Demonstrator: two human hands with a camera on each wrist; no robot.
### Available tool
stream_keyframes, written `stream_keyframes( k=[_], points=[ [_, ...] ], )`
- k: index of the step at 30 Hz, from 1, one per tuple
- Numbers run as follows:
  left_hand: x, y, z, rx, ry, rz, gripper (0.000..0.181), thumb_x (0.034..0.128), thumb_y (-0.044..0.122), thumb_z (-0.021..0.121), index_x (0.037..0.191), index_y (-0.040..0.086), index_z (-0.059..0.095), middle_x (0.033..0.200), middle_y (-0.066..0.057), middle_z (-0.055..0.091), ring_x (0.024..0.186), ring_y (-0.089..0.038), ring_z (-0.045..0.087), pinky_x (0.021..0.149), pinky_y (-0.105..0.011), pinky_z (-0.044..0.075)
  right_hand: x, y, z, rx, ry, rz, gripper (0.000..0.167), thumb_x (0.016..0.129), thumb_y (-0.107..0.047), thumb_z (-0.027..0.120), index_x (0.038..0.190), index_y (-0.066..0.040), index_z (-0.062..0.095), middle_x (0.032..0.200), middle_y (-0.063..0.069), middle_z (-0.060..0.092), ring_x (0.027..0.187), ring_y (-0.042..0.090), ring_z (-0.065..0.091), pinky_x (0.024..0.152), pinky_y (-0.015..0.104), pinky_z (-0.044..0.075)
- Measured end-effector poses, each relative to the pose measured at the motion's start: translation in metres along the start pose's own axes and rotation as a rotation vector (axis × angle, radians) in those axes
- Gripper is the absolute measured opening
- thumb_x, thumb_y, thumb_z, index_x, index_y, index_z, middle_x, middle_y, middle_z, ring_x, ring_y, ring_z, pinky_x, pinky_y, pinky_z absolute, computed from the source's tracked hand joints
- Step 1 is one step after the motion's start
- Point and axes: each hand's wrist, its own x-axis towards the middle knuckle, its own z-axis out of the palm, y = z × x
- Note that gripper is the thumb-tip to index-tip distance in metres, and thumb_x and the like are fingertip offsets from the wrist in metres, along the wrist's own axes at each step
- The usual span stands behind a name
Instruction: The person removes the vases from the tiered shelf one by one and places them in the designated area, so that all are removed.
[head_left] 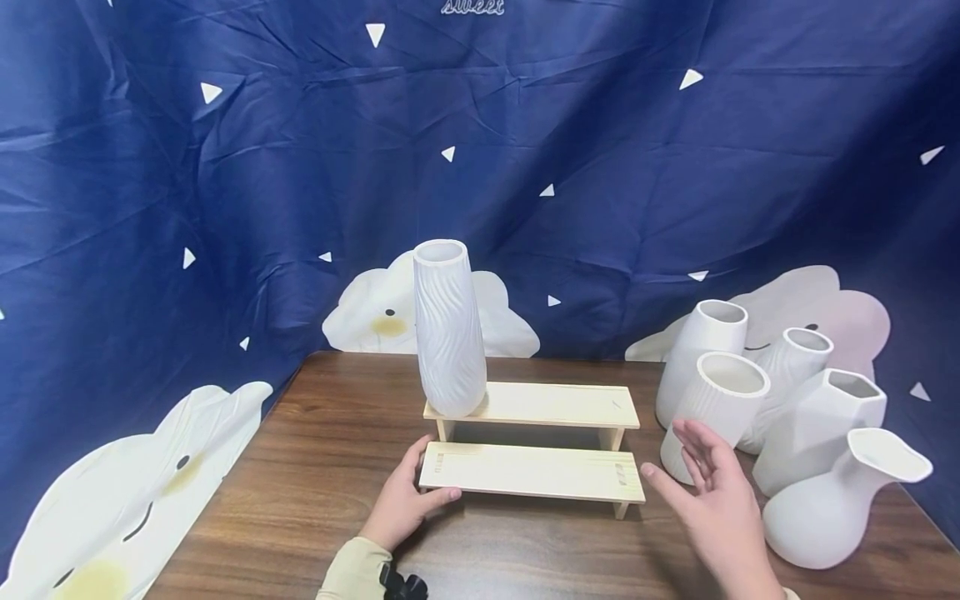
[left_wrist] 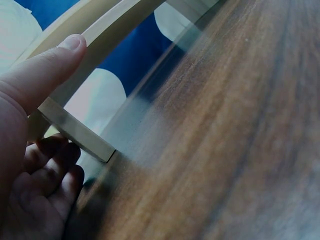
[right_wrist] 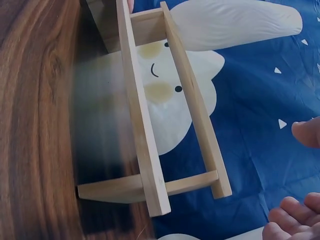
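Observation:
A pale wooden two-tier stand (head_left: 528, 472) stands on the table, its lower board in front of the raised rear one. My left hand (head_left: 407, 502) grips the lower board's left end; in the left wrist view its thumb (left_wrist: 60, 57) lies along the front edge, with the fingers curled behind the end leg (left_wrist: 77, 129). Off the stand's right end, my right hand (head_left: 716, 508) holds nothing, thumb and fingers spread apart. A tall white vase (head_left: 452, 333) with wavy ridges rests upright on the upper board's left end.
Several white vases cluster at the right of the brown wooden table (head_left: 292, 500). Among them, a ribbed one (head_left: 720, 404) stands just behind my right hand, and a round-bellied one (head_left: 817, 517) leans at the front. A blue cloth (head_left: 525, 108) hangs behind.

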Motion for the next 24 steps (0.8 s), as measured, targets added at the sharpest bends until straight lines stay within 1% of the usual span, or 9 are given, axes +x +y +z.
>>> stream_keyframes(
  k=[3,6,10,12,14,17,20,24],
  points=[
    [0.0,0.002,0.0,-0.011,0.0,-0.008,0.099,0.0744,0.026,0.09,0.152,0.003,0.034,0.128,-0.006,0.064,0.113,-0.017,0.061,0.098,-0.034,0.046,0.001,-0.003,0.003,-0.01,-0.015,-0.011,0.077,0.081,-0.001,0.082,0.145,0.005,0.039,0.142,0.014,0.053,0.131,-0.001,0.048,0.103,0.01,0.037],
    [0.0,0.002,0.0,-0.011,0.005,-0.013,0.098,0.0747,0.022,0.09,0.152,0.003,0.034,0.128,-0.007,0.064,0.113,-0.018,0.061,0.098,-0.034,0.046,0.001,-0.005,0.006,-0.013,-0.032,-0.016,0.076,0.082,-0.003,0.082,0.145,0.004,0.039,0.143,0.016,0.053,0.131,0.001,0.048,0.102,0.009,0.036],
    [0.001,0.002,0.002,0.013,0.019,-0.024,0.096,0.0752,0.015,0.089,0.152,-0.001,0.033,0.128,-0.01,0.064,0.113,-0.023,0.061,0.098,-0.037,0.046,0.001,-0.007,0.01,0.002,-0.054,-0.02,0.076,0.082,-0.004,0.082,0.144,0.003,0.04,0.144,0.018,0.052,0.133,0.004,0.048,0.102,0.008,0.037],
    [0.001,0.002,0.003,0.023,0.023,-0.024,0.096,0.0752,0.014,0.089,0.151,-0.001,0.033,0.128,-0.011,0.064,0.114,-0.024,0.062,0.099,-0.039,0.046,0.001,-0.008,0.012,0.012,-0.061,-0.021,0.075,0.083,-0.004,0.082,0.144,0.003,0.04,0.144,0.019,0.051,0.132,0.003,0.047,0.101,0.008,0.037],
    [0.001,0.001,0.003,0.021,0.022,-0.021,0.096,0.075,0.016,0.089,0.151,0.0,0.034,0.129,-0.01,0.064,0.115,-0.023,0.062,0.101,-0.041,0.045,0.0,-0.009,0.014,0.015,-0.067,-0.024,0.074,0.083,-0.004,0.082,0.144,0.003,0.04,0.144,0.02,0.051,0.131,-0.001,0.047,0.101,0.008,0.038],
    [0.001,0.001,0.001,0.001,0.006,-0.013,0.098,0.0748,0.025,0.09,0.152,0.004,0.034,0.13,-0.008,0.064,0.116,-0.02,0.061,0.104,-0.044,0.043,0.0,-0.01,0.017,0.023,-0.075,-0.036,0.074,0.083,-0.003,0.082,0.143,0.004,0.04,0.143,0.019,0.052,0.129,-0.005,0.046,0.101,0.008,0.037],
    [0.0,0.001,-0.001,-0.005,-0.012,-0.009,0.1,0.0749,0.031,0.09,0.153,0.005,0.033,0.131,-0.007,0.064,0.117,-0.02,0.061,0.105,-0.046,0.042,0.0,-0.011,0.02,0.029,-0.087,-0.055,0.073,0.082,-0.003,0.081,0.143,0.005,0.04,0.142,0.019,0.052,0.128,-0.005,0.046,0.102,0.008,0.036],
    [0.0,0.0,-0.001,0.004,-0.019,-0.005,0.101,0.0754,0.033,0.089,0.153,0.004,0.032,0.131,-0.007,0.064,0.117,-0.021,0.061,0.104,-0.045,0.043,0.001,-0.011,0.023,0.022,-0.115,-0.059,0.073,0.083,-0.005,0.081,0.143,0.005,0.041,0.143,0.019,0.051,0.128,-0.006,0.045,0.102,0.007,0.035]
  ],
)
